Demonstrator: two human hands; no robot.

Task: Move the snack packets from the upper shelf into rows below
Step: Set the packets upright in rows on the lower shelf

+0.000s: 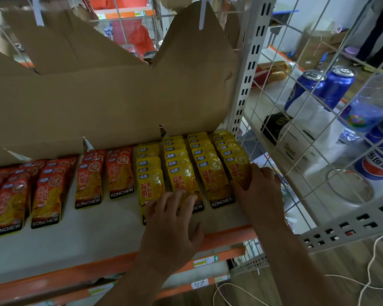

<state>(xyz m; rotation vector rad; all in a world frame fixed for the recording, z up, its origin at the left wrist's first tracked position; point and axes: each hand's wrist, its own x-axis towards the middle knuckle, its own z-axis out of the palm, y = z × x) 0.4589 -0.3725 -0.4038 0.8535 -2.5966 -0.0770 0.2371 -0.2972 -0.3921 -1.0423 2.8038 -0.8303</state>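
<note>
Yellow snack packets (pixel 210 171) are lying in overlapping rows on the shelf (pixel 97 235) in front of the cardboard box (pixel 111 102). The left hand (pixel 173 219) is pressing spread fingers (pixel 163 200) on front packets. The right hand (pixel 258 191) is touching the row below the box's right end, grip unclear. A sideways push is likely risking skewed, slippery rows.

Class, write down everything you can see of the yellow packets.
The yellow packets are glossy pouches with red characters, a blue logo and a dark KONCHEW band. They lie in four overlapping rows at the right end of the shelf. The left hand rests on the two left rows; the right hand touches the rightmost.
</note>
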